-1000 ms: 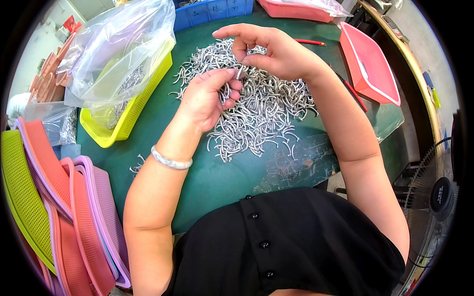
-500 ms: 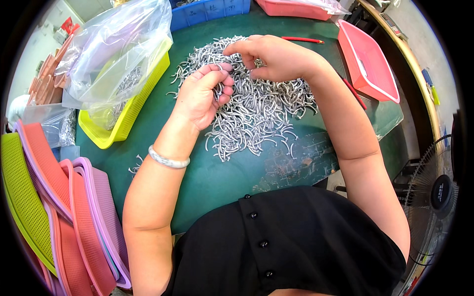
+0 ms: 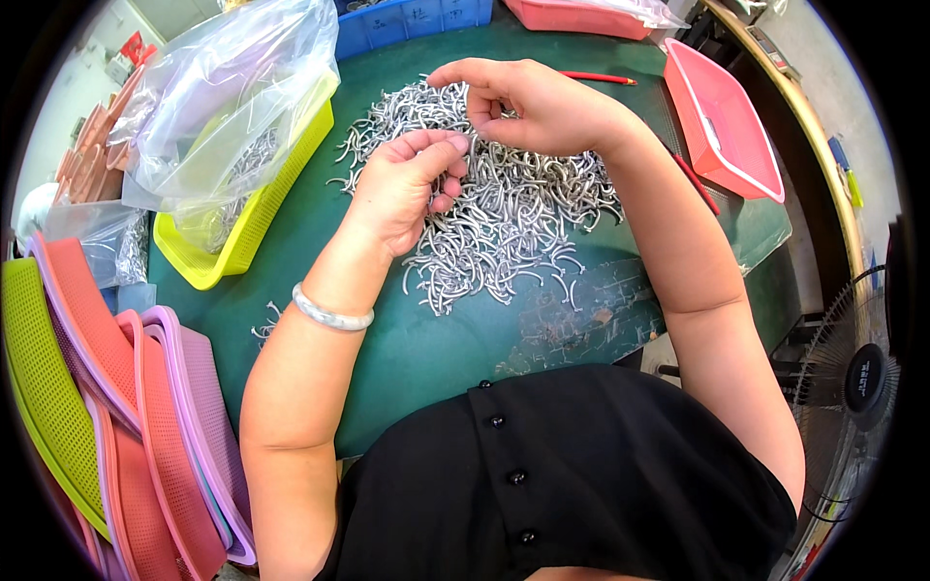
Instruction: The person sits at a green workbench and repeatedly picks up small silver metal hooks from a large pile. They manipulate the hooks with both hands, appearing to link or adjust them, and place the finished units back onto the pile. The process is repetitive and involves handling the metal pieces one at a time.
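Observation:
A wide heap of small, curved silvery metal pieces point(image 3: 494, 242) covers the middle of the green tabletop. Over the heap's left part is my left hand point(image 3: 402, 189), its thumb pressed against the index finger and the other fingers curled. Whatever sits in that pinch is hidden behind the thumb. My right hand point(image 3: 533, 107) hovers above the far side of the heap, just right of the left one. Its index finger reaches out to the left, while the thumb and remaining fingers bend loosely apart; no piece shows in it.
At the left stands a yellow-green basket point(image 3: 247, 237) with a clear plastic bag point(image 3: 228, 107) and more metal pieces. Stacked pink, purple and green baskets point(image 3: 179, 426) lean nearer. A pink tray point(image 3: 722, 145) and red pen point(image 3: 601, 77) lie right, a blue bin point(image 3: 417, 31) behind, a fan point(image 3: 862, 378) lower right.
My left hand has shifted slightly right, its thumb now further over the index fingertip. My right hand has lifted a little up and left, its index finger straighter.

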Demonstrator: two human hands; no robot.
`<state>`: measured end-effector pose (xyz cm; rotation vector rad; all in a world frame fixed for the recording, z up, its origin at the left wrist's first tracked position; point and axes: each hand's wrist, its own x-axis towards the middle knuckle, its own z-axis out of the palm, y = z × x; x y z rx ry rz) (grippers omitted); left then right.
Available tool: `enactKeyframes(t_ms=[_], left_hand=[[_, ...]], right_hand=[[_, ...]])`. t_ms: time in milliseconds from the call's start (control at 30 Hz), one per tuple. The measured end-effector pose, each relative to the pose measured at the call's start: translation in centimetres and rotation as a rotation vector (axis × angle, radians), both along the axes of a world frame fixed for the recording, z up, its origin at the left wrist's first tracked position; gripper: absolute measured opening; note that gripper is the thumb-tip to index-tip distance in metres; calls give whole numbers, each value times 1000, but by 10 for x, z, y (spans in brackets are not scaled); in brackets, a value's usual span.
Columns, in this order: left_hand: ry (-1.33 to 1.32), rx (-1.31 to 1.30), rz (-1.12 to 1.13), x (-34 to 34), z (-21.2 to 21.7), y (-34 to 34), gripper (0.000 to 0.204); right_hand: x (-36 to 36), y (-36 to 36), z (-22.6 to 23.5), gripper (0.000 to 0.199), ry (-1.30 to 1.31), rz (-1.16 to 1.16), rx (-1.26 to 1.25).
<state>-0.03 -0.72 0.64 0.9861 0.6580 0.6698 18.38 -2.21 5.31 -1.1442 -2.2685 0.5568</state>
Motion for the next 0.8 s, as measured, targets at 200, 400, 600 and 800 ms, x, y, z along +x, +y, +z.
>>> enactKeyframes(t_ms=[200,400,600,800], left_hand=[[15,1,-46,-1,-1,0,8],[-28,-26,-82,-2,-1,1,10],[-20,-26,-74,-2,-2,1,11],[-52,-84,-86,-3,-2,4,10]], right_hand=[[-3,0,-1,52,121,60,-66],[6,7,-6,49,121,37,7],[4,7,-13,46,-254,-52,205],[1,9,-20,44,-265,-85,294]])
